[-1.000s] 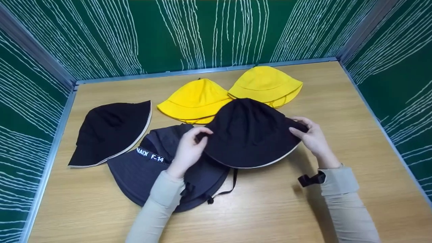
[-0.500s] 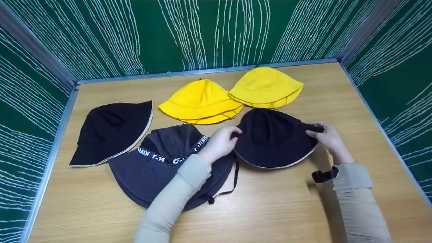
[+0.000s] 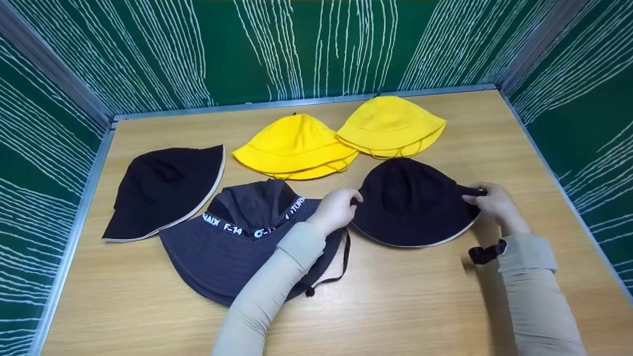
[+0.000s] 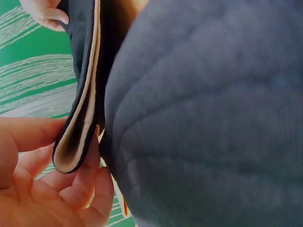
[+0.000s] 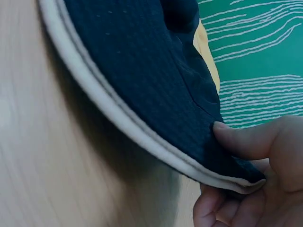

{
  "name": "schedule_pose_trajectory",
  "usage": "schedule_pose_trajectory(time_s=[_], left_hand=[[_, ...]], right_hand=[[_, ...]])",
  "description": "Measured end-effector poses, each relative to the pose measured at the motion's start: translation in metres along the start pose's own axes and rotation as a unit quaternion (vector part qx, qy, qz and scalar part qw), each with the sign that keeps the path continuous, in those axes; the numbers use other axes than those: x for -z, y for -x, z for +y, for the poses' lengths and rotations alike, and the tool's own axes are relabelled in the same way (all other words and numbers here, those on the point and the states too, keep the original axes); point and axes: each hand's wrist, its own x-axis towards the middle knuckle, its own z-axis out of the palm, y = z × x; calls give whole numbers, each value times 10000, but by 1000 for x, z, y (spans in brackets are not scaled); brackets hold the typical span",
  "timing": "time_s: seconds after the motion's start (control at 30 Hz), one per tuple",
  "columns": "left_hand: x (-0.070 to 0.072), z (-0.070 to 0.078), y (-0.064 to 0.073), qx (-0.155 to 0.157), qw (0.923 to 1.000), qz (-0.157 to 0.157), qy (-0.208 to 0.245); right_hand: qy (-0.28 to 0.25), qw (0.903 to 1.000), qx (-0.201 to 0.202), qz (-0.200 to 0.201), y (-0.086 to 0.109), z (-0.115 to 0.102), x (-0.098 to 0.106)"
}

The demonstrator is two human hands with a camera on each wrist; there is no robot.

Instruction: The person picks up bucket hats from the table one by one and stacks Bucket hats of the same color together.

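Your left hand (image 3: 335, 211) and right hand (image 3: 496, 203) pinch opposite ends of the black hat (image 3: 413, 210) nearer the desk's (image 3: 395, 306) right edge, likely so its cloth sits evenly spread.

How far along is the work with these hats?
Apparently done: two yellow bucket hats at the back, the left black bucket hat and the grey lettered-band hat, all resting on the table. In hand: the right black bucket hat, brim pinched by left hand and right hand. Probably remaining: releasing it.
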Motion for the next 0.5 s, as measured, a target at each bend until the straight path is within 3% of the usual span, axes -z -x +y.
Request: schedule_pose_trajectory(time_s=[0.27, 0.5], left_hand=[[-9, 7, 2, 2, 9964, -181, -823], [-19, 10, 9, 17, 9910, -103, -1336]], right_hand=[[179, 9977, -424, -500, -2, 14, 8], [113, 9968, -680, -397, -1, 18, 7]])
